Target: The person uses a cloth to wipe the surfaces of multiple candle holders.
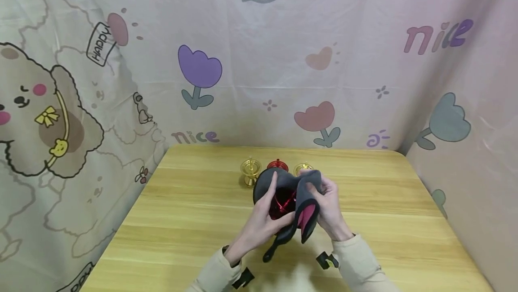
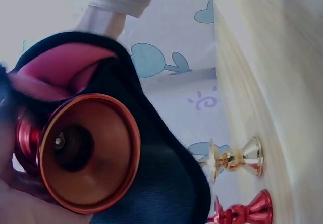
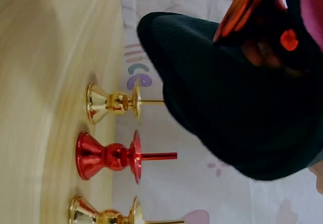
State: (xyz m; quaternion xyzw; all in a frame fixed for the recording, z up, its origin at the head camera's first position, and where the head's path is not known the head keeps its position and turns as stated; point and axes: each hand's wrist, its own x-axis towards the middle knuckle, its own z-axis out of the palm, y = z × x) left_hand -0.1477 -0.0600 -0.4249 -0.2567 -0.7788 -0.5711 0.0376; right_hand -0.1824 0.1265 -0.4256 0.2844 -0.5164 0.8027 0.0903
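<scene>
My left hand holds a shiny red metal candle holder, its thumb reaching right and a finger stretched up along a dark grey cloth. In the left wrist view the candle holder's hollow round base faces the camera. Black edging and a pink lining mark the cloth, which is folded around the candle holder. My right hand pinches the cloth's right side, thumb on top. From the cloth's lower edge a dark strap hangs. The right wrist view shows mostly cloth, which hides much of the right hand.
Behind the cloth, on the wooden table, stand a gold candle holder, a red candle holder and another gold candle holder. Printed fabric hangs around the table. Small black devices sit at the wrists.
</scene>
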